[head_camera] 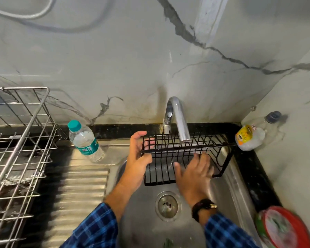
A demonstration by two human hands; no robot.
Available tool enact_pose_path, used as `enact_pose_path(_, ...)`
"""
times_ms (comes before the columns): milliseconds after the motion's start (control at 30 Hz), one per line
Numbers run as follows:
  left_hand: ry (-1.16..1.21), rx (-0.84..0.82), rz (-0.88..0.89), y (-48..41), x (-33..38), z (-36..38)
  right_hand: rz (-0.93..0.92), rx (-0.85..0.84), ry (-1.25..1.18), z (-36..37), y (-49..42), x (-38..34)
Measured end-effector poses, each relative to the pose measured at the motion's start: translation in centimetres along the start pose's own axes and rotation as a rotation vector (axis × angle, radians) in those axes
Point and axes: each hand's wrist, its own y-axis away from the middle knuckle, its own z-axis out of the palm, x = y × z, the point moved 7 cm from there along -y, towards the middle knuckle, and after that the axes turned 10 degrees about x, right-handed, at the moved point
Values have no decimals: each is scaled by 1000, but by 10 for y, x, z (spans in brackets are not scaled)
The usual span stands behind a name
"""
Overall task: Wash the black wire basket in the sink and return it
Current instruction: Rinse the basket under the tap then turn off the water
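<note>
Steel sink [222, 190] below a veined marble wall, with the work going on at the centre of the frame. Left hand [140, 154] clasps the left end of the black wire basket [161, 169], thumb across the front, fingers curved round the back edge. Right hand [193, 174], blurred, lies flat and spread on the front wires, gripping nothing; it looks like rubbing. Both forearms reach up from the lower edge in blue checked sleeves, a dark watch [203, 207] on the right wrist.

One hand carries the basket tilted over the basin, right under the tap [179, 119] and above the drain [167, 205]. It is probably light and stiff, though thin wet wire will slip and dig in, so the thicker end frames are the better hold.

Further out, a water bottle [84, 140] stands at centre left, a metal rack [20, 140] fills the left edge, and a jar [249, 138] sits on the black counter [254, 169] at right
</note>
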Motion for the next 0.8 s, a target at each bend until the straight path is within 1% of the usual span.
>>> enact_pose_path(33, 4, 0, 3, 2, -3, 7, 20, -92, 95, 10, 10, -13)
enact_pose_path(67, -13, 0, 17, 4, -5, 12, -7, -172, 157, 19, 20, -29)
enact_pose_path(133, -87, 9, 67, 5, -7, 16, -131, -261, 193, 36, 38, -54)
enact_pose_path(167, -105, 18, 84, 6, -8, 15, -223, -277, 183, 41, 44, -61)
enact_pose_path(233, -51, 51, 72, 4, -9, 3, -465, -244, 147, 41, 49, -60)
enact_pose_path(267, 8, 71, 45, 2, -10, -5, -578, -192, 145, 37, 44, -50)
enact_pose_path(300, 74, 92, 4, 0, -11, -13, -676, -101, 148, 30, 38, -36)
enact_pose_path(333, 134, 104, -30, -3, -12, -20, -696, -23, 155, 20, 27, -18)
enact_pose_path(367, 166, 110, -40, -4, -12, -25, -649, 30, 171, 9, 13, 2)
enact_pose_path(400, 165, 99, -19, -4, -10, -27, -579, 37, 191, -2, 1, 20)
enact_pose_path(500, 88, 51, 44, -2, -4, -18, -414, -14, 202, -12, -12, 49)
enact_pose_path(533, 99, 53, 33, -3, -5, -17, -367, 21, 139, -19, -8, 49)
enact_pose_path(567, 127, 56, 3, -6, -7, -16, -295, 108, 1, -33, -4, 48)
enact_pose_path(600, 176, 67, -60, -10, -10, -16, -195, 220, -150, -50, 0, 50)
enact_pose_path(633, 245, 87, -167, -13, -16, -15, -92, 346, -276, -66, 4, 57)
enact_pose_path(667, 317, 98, -304, -15, -25, -14, -12, 470, -377, -80, 7, 64)
enact_pose_path(700, 345, 97, -450, -13, -36, -10, 35, 555, -455, -88, 7, 68)
enact_pose_path(767, 278, 62, -684, -3, -51, 1, 74, 586, -551, -98, 5, 67)
enact_pose_path(800, 224, 40, -748, 2, -55, 6, 104, 601, -587, -104, 3, 68)
